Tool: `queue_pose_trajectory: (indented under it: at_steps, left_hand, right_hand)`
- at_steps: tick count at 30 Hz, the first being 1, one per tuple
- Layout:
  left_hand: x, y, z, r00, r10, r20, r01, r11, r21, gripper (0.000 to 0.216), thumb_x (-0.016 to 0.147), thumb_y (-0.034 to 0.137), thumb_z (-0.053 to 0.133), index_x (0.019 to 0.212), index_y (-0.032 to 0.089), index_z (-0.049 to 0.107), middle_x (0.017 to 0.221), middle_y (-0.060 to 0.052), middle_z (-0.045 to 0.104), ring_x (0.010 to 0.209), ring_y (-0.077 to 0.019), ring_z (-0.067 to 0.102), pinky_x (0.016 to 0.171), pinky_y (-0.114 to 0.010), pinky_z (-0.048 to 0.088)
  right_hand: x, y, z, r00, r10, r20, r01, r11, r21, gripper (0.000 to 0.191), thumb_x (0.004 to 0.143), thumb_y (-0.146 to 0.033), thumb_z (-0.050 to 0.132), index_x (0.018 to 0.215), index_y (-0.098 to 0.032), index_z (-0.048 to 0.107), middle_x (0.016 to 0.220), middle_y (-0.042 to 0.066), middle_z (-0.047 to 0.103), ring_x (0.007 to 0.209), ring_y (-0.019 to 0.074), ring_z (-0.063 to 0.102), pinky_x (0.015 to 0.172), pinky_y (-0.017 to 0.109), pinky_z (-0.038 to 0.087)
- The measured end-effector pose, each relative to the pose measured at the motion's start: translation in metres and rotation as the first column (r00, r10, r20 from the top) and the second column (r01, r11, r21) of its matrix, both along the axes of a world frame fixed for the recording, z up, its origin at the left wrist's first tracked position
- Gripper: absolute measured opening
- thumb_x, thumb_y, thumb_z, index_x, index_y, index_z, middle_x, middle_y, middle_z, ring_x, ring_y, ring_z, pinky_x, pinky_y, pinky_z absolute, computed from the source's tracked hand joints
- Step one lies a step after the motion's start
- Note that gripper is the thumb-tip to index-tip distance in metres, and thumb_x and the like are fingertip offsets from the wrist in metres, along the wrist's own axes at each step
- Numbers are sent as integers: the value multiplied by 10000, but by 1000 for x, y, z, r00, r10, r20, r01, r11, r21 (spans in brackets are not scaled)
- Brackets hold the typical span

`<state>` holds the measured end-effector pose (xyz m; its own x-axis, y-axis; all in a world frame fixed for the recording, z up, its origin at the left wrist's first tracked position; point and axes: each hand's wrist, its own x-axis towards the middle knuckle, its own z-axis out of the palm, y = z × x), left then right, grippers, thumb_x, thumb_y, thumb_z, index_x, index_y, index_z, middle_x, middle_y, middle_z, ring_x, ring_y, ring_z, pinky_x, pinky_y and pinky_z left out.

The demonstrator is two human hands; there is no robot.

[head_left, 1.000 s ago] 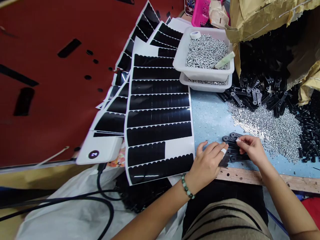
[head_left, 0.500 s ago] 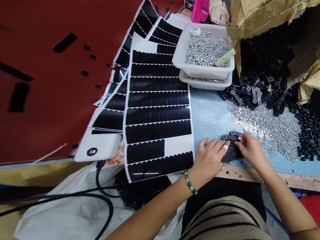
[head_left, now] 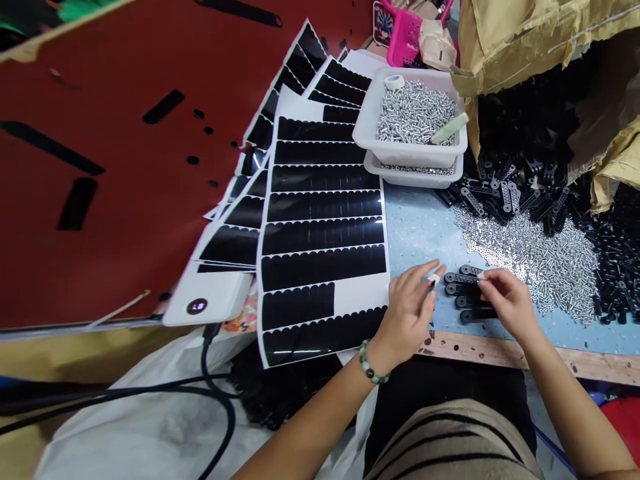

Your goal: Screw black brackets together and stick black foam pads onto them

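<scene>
Several slim black plastic arms with round, holed ends [head_left: 461, 289] lie side by side near the table's front edge. My left hand [head_left: 407, 310] is just left of their ends, apart from them, its fingers stretched out and a white wrap on one finger. A small dark spot shows between its thumb and forefinger; I cannot tell what it is. Over the arms, my right hand [head_left: 507, 300] is closed in a pinch, a white wrap on one fingertip. Its fingertips are at the upper arms and hide whatever they hold.
Silver screws [head_left: 560, 267] and small nuts [head_left: 480, 230] are heaped to the right, beside loose black parts [head_left: 620, 267]. Stacked white tubs [head_left: 360, 127] stand behind. Black sticker sheets [head_left: 360, 293] lie left, by a white power bank [head_left: 220, 310]. A torn brown sack [head_left: 525, 47] is back right.
My left hand has drawn back to the left off the black arms, uncovering their round ends. My right hand stays pinched over them. The whole view has shifted slightly.
</scene>
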<state>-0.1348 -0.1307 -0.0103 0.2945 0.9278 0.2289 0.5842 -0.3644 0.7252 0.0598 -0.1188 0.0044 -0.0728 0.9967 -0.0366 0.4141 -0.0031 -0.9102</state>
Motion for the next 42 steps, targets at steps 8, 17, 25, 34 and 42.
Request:
queue_pose_trajectory:
  at_steps: [8, 17, 25, 34, 42]
  left_hand:
    - [5, -8, -3, 954, -79, -291, 95, 995, 42, 420, 806, 87, 475, 1202, 175, 581, 1308, -72, 583, 1191, -289, 484, 993, -519, 259]
    - [10, -5, -2, 933, -93, -348, 107, 994, 22, 529, 752, 76, 475, 1266, 182, 543, 1280, -77, 596, 1139, -271, 511, 992, -509, 261]
    - [12, 0, 2, 932, -97, -349, 114, 993, 29, 469, 784, 98, 499, 1241, 189, 558, 1246, -88, 604, 1133, -284, 507, 1003, -524, 248]
    - [8, 9, 13, 974, -218, -67, 210, 972, -108, 348, 904, 152, 370, 1158, 211, 602, 1316, -68, 538, 1236, -259, 420, 1019, -479, 312]
    - [9, 9, 4, 970, -26, 241, 59, 990, -129, 449, 969, 229, 301, 1414, 267, 348, 1422, -65, 451, 1309, -223, 409, 1065, -443, 329]
  right_hand:
    - [-11, 14, -23, 958, -246, -147, 205, 947, -247, 276, 740, -451, 636, 770, -177, 640, 576, -6, 608, 516, 144, 599, 535, 265, 490]
    - [-9, 15, -25, 974, -160, 161, 178, 978, -107, 222, 768, -400, 571, 788, -190, 640, 615, 10, 626, 554, 161, 585, 576, 283, 456]
    - [-4, 17, -13, 881, 5, 473, 9, 1000, -28, 100, 809, -298, 556, 776, -205, 573, 673, 1, 590, 594, 159, 550, 597, 279, 425]
    - [-7, 3, 10, 915, 258, 310, -346, 898, 274, 196, 883, -258, 515, 1075, -218, 527, 942, 62, 589, 820, 179, 573, 738, 321, 492]
    - [21, -3, 2, 990, -99, -104, 102, 994, 28, 168, 819, -358, 621, 885, -204, 632, 713, 4, 609, 617, 136, 573, 564, 262, 463]
